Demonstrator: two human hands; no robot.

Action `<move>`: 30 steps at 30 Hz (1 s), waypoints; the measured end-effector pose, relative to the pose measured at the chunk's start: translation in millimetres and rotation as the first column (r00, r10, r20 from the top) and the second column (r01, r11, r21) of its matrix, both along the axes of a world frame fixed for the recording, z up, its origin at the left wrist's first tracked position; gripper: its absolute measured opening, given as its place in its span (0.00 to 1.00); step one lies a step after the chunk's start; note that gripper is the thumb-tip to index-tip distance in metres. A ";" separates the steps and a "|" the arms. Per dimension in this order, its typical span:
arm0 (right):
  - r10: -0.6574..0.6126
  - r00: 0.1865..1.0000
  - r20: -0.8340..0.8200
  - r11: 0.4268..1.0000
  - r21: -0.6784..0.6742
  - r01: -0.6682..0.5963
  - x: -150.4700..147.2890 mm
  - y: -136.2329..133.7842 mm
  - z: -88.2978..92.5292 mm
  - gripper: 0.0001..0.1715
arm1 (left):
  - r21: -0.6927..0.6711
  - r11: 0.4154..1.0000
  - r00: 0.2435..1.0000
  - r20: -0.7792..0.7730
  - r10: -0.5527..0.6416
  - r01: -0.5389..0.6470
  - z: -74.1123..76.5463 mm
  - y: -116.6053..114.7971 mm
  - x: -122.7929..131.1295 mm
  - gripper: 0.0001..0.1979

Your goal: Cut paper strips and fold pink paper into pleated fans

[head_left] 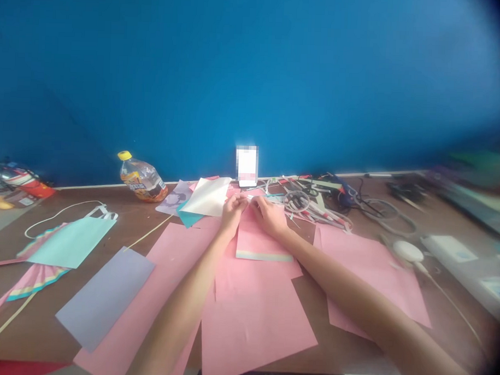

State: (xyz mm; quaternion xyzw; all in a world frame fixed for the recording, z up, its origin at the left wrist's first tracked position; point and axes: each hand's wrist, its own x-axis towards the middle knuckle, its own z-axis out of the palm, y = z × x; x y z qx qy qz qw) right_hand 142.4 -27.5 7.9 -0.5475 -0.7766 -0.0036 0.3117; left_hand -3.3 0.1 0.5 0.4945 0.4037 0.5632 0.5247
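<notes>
Both hands come together in the middle of the table, over the far end of a pink paper piece [262,244] with a pale yellow and bluish striped near edge. My left hand [233,211] has its fingers pinched together at the piece's far left corner. Just across from it, my right hand [270,216] lies over the same piece with curled fingers. A small white bit [250,197] shows between the fingertips; its kind is too small to tell. Larger pink sheets [253,324] lie beneath and nearer to me.
A phone [247,165] leans on the blue wall behind my hands. Left are a tilted bottle [146,179], a lavender sheet [106,297], a cream sheet [206,196] and a light-blue paper bag [73,241]. Right are tangled strips and cables [315,203] and another pink sheet [373,279].
</notes>
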 end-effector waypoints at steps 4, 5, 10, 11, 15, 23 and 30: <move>0.035 0.999 0.026 0.999 0.027 -0.036 0.2 -1.2 1.9 0.16 | -0.007 1.000 0.998 -0.063 0.014 -0.015 0.6 -1.4 1.1 0.10; 0.041 0.999 0.022 0.999 0.026 -0.042 0.2 -1.1 2.1 0.15 | -0.005 1.000 0.997 -0.082 0.014 -0.014 0.6 -1.5 1.1 0.09; 0.045 0.999 -0.022 0.999 -0.027 -0.045 0.6 2.1 0.6 0.13 | 0.026 1.000 0.991 -0.131 0.012 -0.008 -2.8 1.2 -0.1 0.09; 0.045 0.999 -0.025 0.998 -0.036 -0.046 0.7 2.8 0.1 0.12 | 0.029 1.000 0.992 -0.128 0.007 -0.003 -3.8 1.9 -0.4 0.10; 0.047 0.998 -0.034 0.998 -0.038 -0.048 1.1 3.7 -0.9 0.12 | 0.031 0.999 0.995 -0.101 -0.006 0.009 -4.2 2.0 -0.3 0.10; 0.046 0.997 -0.060 0.998 -0.050 -0.049 0.5 2.5 1.9 0.12 | -0.006 1.000 0.997 -0.076 0.030 -0.030 2.3 -1.4 1.5 0.09; 0.056 0.996 -0.073 0.997 -0.041 -0.059 0.0 3.2 1.3 0.12 | 0.017 1.000 0.997 -0.066 0.026 -0.025 -2.0 -1.3 -0.1 0.09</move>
